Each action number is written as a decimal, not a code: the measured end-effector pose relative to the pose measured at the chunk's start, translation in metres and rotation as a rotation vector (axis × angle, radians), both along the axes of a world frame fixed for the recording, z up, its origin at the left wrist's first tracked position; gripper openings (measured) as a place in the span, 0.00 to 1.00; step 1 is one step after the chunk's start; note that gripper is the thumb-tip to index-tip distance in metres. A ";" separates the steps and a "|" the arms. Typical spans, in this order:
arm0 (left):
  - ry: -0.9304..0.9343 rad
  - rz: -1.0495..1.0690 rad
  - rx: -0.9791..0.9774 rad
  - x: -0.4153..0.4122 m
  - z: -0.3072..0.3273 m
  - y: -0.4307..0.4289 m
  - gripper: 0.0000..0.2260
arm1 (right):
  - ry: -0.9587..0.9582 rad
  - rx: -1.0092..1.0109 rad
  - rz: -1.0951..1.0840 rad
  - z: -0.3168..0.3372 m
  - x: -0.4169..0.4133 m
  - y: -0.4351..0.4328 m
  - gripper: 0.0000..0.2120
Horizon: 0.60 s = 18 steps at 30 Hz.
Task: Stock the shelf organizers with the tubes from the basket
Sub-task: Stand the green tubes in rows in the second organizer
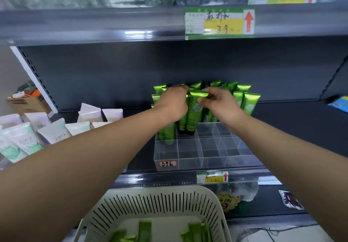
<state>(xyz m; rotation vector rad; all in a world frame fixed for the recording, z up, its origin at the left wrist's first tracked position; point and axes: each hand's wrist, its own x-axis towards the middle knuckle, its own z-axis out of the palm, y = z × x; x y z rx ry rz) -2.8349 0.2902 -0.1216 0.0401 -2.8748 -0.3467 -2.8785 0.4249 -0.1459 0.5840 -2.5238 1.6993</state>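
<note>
- green tube [194, 113] stands upright in the clear organizer [207, 158], mid row, cap down, crimp up
- right hand [220, 104] pinches the crimp from the right, so it's the nearer one
- left hand [172, 103] is just beside it, fingers curled over neighbor tube tops; can't tell from my end if it grips any
- long axis vertical, so prob a straight push down
- basket [154, 202] below w/ more tubes, cut off by the frame
- cap seating is hard to make out, pic's blurry

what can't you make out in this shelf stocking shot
Head view only.
- left hand: fingers hidden behind its own back among the green tubes, grip unclear.
- basket: cut off by the bottom edge, remaining tubes uncountable.
- price tag: handwriting blurred.
- organizer: rear compartments hidden by the tubes.
</note>
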 end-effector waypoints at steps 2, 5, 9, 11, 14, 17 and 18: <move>-0.015 -0.008 -0.014 -0.006 -0.006 -0.002 0.16 | -0.015 0.010 -0.002 -0.006 -0.003 -0.001 0.16; -0.039 -0.006 -0.005 -0.009 -0.011 -0.004 0.18 | -0.030 0.027 0.006 -0.015 -0.004 -0.002 0.16; -0.070 -0.015 -0.011 -0.012 -0.021 -0.006 0.19 | -0.036 0.083 0.006 -0.028 -0.004 -0.003 0.17; -0.076 -0.023 -0.031 -0.013 -0.025 -0.006 0.19 | -0.050 0.086 0.008 -0.032 -0.004 -0.004 0.16; -0.067 -0.030 -0.065 -0.015 -0.028 -0.006 0.18 | -0.054 0.087 0.010 -0.037 -0.004 -0.006 0.13; -0.069 -0.041 -0.098 -0.016 -0.030 -0.006 0.18 | -0.051 0.085 0.014 -0.038 -0.002 -0.007 0.12; -0.074 -0.047 -0.102 -0.017 -0.030 -0.007 0.18 | -0.050 0.084 0.014 -0.039 -0.002 -0.007 0.12</move>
